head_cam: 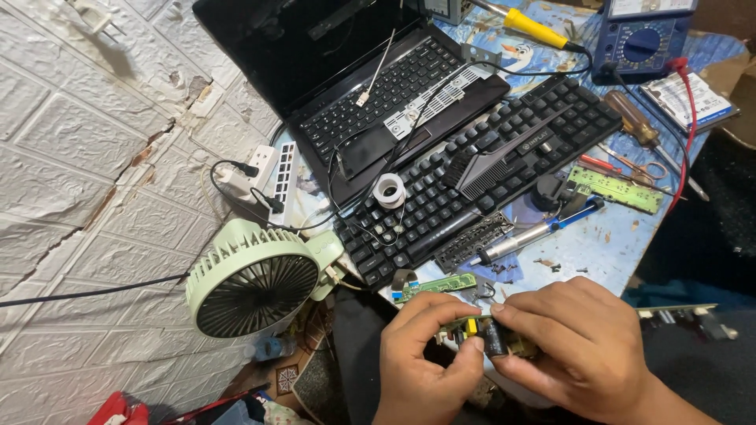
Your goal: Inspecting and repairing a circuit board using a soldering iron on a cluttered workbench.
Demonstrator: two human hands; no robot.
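Note:
Both my hands grip a small circuit board with a black capacitor and a yellow part, at the bottom centre, below the table's near edge. My left hand pinches its left end between thumb and fingers. Over its right end my right hand closes, thumb on the black capacitor. Just above my hands a narrow green circuit strip lies on the table. A soldering iron with a blue and silver handle rests on its stand beyond it.
A black keyboard carries a solder spool; behind it sits an open laptop. A pale green fan stands left by a power strip. A blue multimeter, screwdrivers and a green board crowd the right.

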